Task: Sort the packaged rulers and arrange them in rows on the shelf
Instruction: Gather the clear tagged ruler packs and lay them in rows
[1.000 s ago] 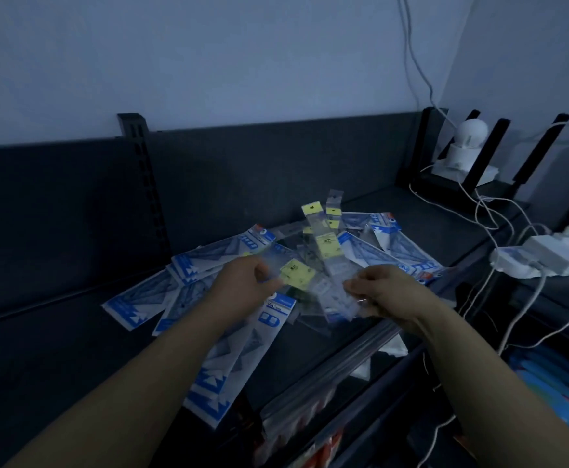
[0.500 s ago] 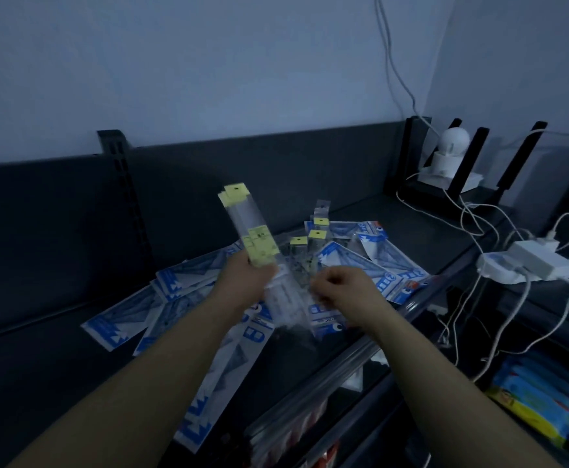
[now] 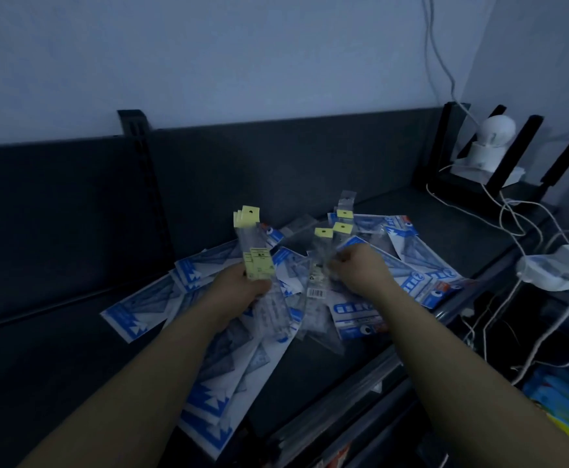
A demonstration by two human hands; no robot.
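Observation:
A loose heap of packaged rulers lies on the dark shelf (image 3: 56, 349). Blue-and-white packs (image 3: 134, 315) fan out left, right and toward the front edge. Clear packs with yellow header cards (image 3: 323, 233) lie in the middle. My left hand (image 3: 239, 288) grips a small stack of clear yellow-topped ruler packs (image 3: 247, 219), held upright above the heap. To its right, my right hand (image 3: 361, 265) pinches another clear ruler pack (image 3: 318, 282) at the top of the pile.
A dark back panel (image 3: 276, 163) with a slotted upright (image 3: 141, 170) rises behind the shelf. At the right stand a white camera (image 3: 492, 143), white power adapters (image 3: 560, 268) and trailing cables. Coloured packets (image 3: 560, 400) sit lower right, below the shelf's front edge.
My left hand has gathered yellow-topped packs and lifted them upright. My right hand let go of that bundle and moved right onto another clear pack in the heap.

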